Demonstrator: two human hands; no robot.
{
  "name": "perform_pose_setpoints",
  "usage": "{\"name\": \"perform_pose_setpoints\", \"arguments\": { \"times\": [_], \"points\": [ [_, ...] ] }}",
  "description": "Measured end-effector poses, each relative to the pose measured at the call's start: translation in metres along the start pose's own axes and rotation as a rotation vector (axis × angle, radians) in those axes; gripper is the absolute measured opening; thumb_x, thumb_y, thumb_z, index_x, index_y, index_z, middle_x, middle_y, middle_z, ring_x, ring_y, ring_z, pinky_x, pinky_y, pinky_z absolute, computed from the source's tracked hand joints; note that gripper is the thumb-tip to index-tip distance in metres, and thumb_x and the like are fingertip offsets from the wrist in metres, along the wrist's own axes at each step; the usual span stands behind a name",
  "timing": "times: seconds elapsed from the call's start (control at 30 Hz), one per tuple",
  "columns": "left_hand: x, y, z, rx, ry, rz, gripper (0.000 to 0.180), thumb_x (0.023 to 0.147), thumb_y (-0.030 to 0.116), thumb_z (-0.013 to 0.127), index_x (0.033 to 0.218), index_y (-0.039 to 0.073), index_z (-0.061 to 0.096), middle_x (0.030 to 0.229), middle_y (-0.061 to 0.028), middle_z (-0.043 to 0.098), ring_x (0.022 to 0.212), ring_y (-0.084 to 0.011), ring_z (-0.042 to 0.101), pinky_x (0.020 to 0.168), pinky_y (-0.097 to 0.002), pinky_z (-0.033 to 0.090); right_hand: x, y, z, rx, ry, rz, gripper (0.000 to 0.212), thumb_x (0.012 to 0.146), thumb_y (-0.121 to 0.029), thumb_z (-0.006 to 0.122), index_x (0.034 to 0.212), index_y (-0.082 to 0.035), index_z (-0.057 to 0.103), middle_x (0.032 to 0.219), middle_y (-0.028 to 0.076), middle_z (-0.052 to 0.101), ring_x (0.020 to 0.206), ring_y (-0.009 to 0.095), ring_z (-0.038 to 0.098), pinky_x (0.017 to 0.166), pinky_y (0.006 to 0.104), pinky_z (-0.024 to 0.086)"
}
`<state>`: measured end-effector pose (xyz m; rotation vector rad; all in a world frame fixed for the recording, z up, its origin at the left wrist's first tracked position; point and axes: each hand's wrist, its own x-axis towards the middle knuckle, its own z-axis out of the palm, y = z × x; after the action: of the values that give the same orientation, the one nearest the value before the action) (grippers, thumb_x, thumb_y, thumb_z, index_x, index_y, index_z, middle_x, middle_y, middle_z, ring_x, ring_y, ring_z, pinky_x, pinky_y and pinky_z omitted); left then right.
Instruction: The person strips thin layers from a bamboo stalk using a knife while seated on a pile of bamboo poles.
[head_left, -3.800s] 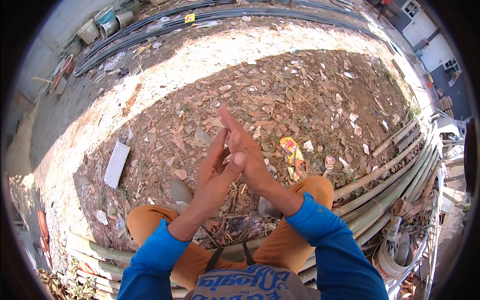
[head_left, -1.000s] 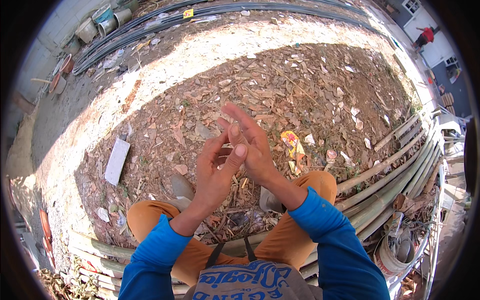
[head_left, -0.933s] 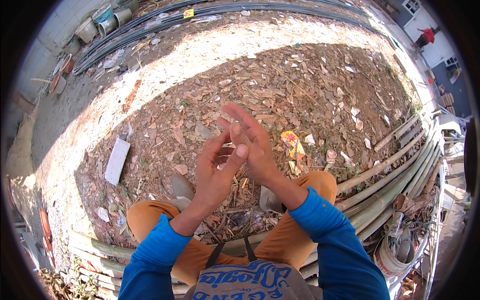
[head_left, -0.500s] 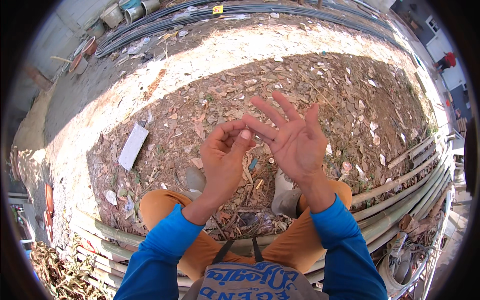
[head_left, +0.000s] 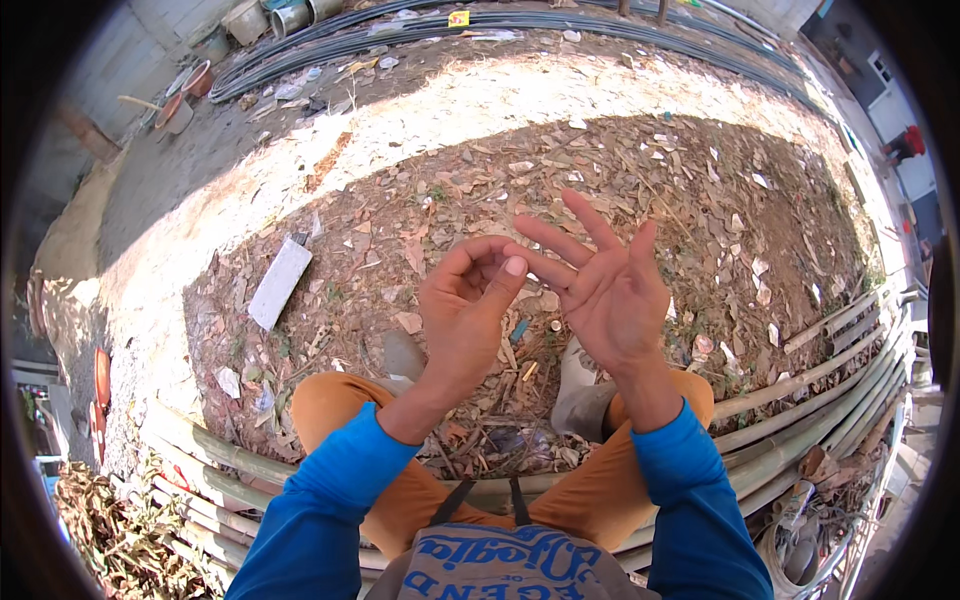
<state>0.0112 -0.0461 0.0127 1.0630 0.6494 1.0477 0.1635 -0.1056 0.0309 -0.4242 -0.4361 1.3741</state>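
L hand (head_left: 462, 305), right of white block (head_left: 280, 284), pinched splayed R hand's (head_left: 618, 302) finger (head_left: 547, 268) near tip; prob. soft, best held there.

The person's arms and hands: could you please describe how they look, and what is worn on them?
The left sleeve and right sleeve are blue, brighter at their ends and darker higher up, and they stop short of the hands. The left hand and right hand are bare, with no glove, ring or watch visible.
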Motion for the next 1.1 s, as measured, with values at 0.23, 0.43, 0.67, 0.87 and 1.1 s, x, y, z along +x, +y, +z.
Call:
{"name": "perform_pose_setpoints", "arguments": {
  "times": [0.23,0.43,0.67,0.87,1.1],
  "points": [
    [0.003,-0.001,0.000,0.022,0.057,0.039,0.020,0.096,0.007,0.073,0.112,-0.004,0.067,0.098,-0.0058,0.070,0.087,-0.0103,0.065,0.079,-0.0249,0.054,-0.001,0.006,-0.004,-0.187,-0.040,-0.047,0.081,0.109,-0.057,0.016,0.156,0.009,0.022,0.131,0.039,0.058,0.129,0.049,0.056,0.118,0.0526,0.036],
    [0.004,0.000,-0.001,0.033,0.057,0.042,0.017,0.097,0.009,0.073,0.108,-0.003,0.069,0.095,-0.0048,0.071,0.086,-0.0094,0.065,0.078,-0.0248,0.053,-0.002,0.010,-0.008,-0.265,-0.070,-0.079,0.077,0.111,-0.052,0.016,0.151,0.013,0.031,0.134,0.038,0.057,0.127,0.048,0.058,0.118,0.0535,0.037],
    [0.004,-0.005,-0.002,0.070,0.030,0.077,0.015,0.096,0.005,0.072,0.108,-0.002,0.068,0.098,-0.0044,0.070,0.090,-0.0088,0.064,0.079,-0.0246,0.053,-0.002,0.012,-0.012,-0.250,-0.057,-0.081,0.075,0.112,-0.051,0.017,0.152,0.011,0.031,0.134,0.036,0.059,0.128,0.047,0.058,0.118,0.0527,0.037],
    [0.003,-0.004,-0.003,0.080,0.011,0.064,0.016,0.095,0.002,0.071,0.109,-0.003,0.068,0.099,-0.0045,0.070,0.091,-0.0095,0.064,0.081,-0.0250,0.053,-0.002,0.009,-0.008,-0.223,-0.070,-0.038,0.078,0.110,-0.055,0.018,0.154,0.008,0.030,0.134,0.037,0.058,0.131,0.046,0.056,0.120,0.0506,0.034],
    [0.003,-0.002,0.000,0.114,0.084,0.097,0.017,0.095,0.003,0.071,0.110,-0.003,0.067,0.098,-0.0050,0.069,0.087,-0.0105,0.064,0.077,-0.0257,0.053,-0.002,0.005,-0.002,-0.084,-0.027,0.004,0.078,0.109,-0.058,0.020,0.157,0.003,0.028,0.143,0.037,0.051,0.134,0.048,0.052,0.119,0.0505,0.035]
  ]
}}
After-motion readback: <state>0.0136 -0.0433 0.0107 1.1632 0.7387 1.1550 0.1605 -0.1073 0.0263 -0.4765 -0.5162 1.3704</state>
